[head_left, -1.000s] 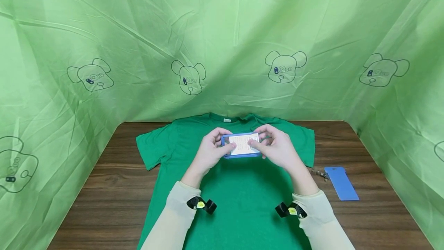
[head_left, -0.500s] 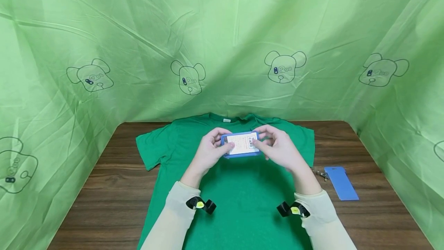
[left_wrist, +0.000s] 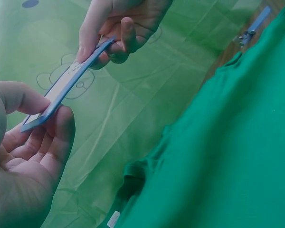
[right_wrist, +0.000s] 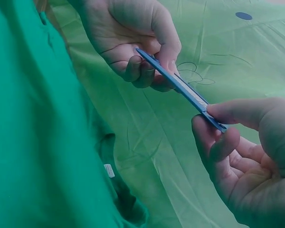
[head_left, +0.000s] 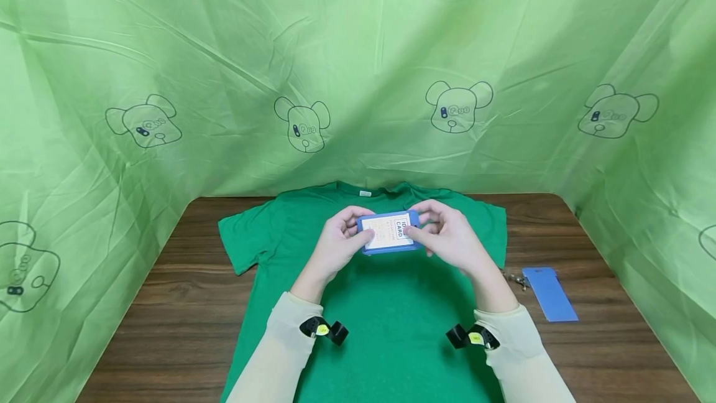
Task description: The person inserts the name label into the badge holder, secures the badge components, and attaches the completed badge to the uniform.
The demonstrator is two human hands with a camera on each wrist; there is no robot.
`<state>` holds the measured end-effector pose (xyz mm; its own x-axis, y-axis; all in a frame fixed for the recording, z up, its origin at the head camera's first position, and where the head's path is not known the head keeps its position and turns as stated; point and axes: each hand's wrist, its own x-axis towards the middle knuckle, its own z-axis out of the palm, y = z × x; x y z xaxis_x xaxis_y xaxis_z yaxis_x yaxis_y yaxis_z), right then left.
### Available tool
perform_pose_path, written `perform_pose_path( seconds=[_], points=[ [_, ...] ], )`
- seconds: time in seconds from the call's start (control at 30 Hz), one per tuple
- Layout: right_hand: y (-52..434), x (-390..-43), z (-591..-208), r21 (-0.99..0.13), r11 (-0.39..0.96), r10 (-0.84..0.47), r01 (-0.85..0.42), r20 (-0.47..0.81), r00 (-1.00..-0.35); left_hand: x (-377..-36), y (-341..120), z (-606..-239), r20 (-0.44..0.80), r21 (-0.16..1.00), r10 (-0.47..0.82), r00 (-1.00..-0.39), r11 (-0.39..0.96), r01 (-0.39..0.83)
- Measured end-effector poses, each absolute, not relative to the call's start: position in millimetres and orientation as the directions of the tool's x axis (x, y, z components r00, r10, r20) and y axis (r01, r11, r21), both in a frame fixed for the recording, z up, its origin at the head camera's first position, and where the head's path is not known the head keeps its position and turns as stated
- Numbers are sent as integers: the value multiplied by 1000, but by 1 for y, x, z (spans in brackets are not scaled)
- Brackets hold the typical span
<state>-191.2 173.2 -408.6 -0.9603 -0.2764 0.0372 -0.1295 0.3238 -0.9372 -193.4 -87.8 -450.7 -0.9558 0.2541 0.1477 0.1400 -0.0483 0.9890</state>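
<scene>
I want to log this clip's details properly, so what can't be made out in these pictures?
- Card's small print: the ID card in its blue holder reads "ID CARD" in the head view; the rest is too small.
- Card face: both wrist views show it edge-on.
- Metal clip by the blue strap: too small.
- Shirt's hem: green T-shirt cut off at the bottom edge.

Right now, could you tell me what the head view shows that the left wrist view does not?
Only the head view shows the printed face of the card in the blue card holder, the wooden table and both sleeves. Only the left wrist view shows the holder edge-on, pinched thumb over fingers. Both share the left hand, the right hand, the green T-shirt and the blue tag.
</scene>
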Motion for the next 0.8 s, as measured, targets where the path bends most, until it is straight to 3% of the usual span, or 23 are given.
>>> perform_pose_path(
  seconds=[0.8],
  points=[
    [171, -190, -406, -932, 348, -254, -103, 12, -967, -193, -88, -451, 171, 985, 255, -952, -66, 159]
  ],
)
